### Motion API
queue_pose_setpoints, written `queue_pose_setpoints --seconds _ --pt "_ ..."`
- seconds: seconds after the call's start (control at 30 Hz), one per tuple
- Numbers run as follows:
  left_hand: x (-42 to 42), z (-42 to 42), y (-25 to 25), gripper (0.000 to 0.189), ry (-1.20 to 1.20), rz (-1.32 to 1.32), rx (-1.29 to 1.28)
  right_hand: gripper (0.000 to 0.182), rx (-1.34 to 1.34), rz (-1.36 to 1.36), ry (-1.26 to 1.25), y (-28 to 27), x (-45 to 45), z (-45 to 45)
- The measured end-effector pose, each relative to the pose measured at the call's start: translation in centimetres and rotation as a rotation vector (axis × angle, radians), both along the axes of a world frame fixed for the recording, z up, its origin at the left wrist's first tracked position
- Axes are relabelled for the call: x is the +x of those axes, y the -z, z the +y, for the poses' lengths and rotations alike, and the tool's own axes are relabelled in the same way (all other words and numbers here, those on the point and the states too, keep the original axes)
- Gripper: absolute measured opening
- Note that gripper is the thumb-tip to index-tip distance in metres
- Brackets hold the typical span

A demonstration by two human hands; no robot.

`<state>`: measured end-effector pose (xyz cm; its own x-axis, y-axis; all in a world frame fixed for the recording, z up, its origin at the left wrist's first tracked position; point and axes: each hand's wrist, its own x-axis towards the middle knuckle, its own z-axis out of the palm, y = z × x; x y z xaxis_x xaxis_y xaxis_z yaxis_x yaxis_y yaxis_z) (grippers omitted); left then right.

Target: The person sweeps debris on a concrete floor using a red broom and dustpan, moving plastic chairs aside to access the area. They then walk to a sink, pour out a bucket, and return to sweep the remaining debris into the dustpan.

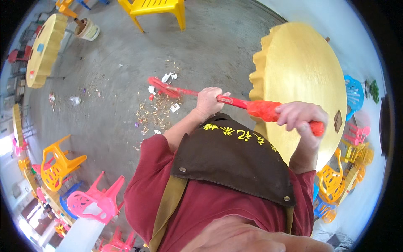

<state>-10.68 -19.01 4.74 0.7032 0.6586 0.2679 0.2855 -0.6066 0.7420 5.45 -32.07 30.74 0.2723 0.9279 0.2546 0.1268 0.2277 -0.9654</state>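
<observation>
My left hand (210,101) is closed around the red handle of a broom (234,102), partway along the shaft. My right hand (302,118) grips the same handle near its end, beside a bunched red wrapping (263,110). Blurred by motion, the red broom head (165,87) is on the concrete floor to the left. Around it lies litter (159,110): many small pale bits that look like cigarette butts, crumpled white tissues (168,77) and a white card-like piece (174,108).
A round table with a gold cover (302,72) stands close on the right. A yellow plastic chair (157,8) and a white bucket (88,30) are ahead. An orange chair (59,160) and a pink chair (97,201) stand at left. More litter (75,100) lies farther left.
</observation>
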Motion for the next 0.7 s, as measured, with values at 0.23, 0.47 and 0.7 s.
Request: queue_pose_setpoints --seconds 0.23,0.47,0.7 --pt "11.5 8.9 -2.2 0.040 0.060 -0.255 0.015 0.027 0.137 -0.372 -0.135 -4.5 4.0 8.8" --pt "13.2 23.1 5.5 0.038 0.096 -0.189 -0.135 0.013 -0.106 -0.713 -0.435 1.7 3.3 23.4" --pt "7.5 26.1 1.7 0.042 -0.078 -0.019 -0.083 0.013 -0.040 -0.166 -0.370 -0.9 7.2 29.7"
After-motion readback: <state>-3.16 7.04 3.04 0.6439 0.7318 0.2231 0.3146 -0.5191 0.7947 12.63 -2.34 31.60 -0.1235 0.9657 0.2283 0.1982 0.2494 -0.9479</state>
